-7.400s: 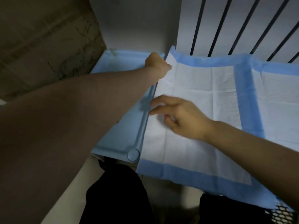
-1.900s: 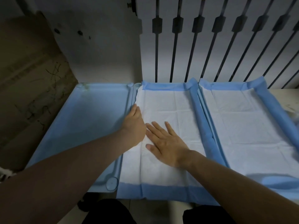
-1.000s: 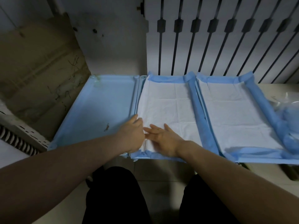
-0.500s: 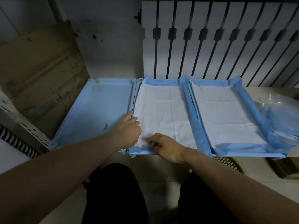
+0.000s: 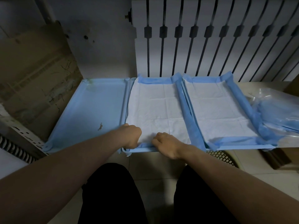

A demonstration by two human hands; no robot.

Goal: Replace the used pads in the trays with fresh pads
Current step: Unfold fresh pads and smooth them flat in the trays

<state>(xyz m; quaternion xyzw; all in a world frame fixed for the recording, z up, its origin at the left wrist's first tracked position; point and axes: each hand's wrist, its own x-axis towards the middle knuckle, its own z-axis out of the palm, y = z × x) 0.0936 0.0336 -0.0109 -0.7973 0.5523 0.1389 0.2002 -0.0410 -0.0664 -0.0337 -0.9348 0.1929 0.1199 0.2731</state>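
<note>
Both hands work the near edge of the white absorbent pad with a blue border (image 5: 155,110), which lies in the middle light-blue plastic tray (image 5: 140,149). The left hand (image 5: 131,136) is curled into a fist at the pad's near left corner. Just beside it, the right hand (image 5: 165,143) bends its fingers down onto the near blue border. Both seem to grip and tuck that border inside the near rim, probably so the pad sits flat and cannot ride over the edge. The fingertips themselves are hidden.

The bare light-blue plastic tray (image 5: 90,107) on the left, marked by a small dark smear (image 5: 100,126), has no pad yet. The right tray's pad (image 5: 215,110) is already seated, its borders turned up along the walls. A clear plastic pack of blue pads (image 5: 278,113) lies at far right, handy for the next tray.

Two seconds ago both hands lay flat, smoothing the pad farther in. Now they are bunched at its near edge.
</note>
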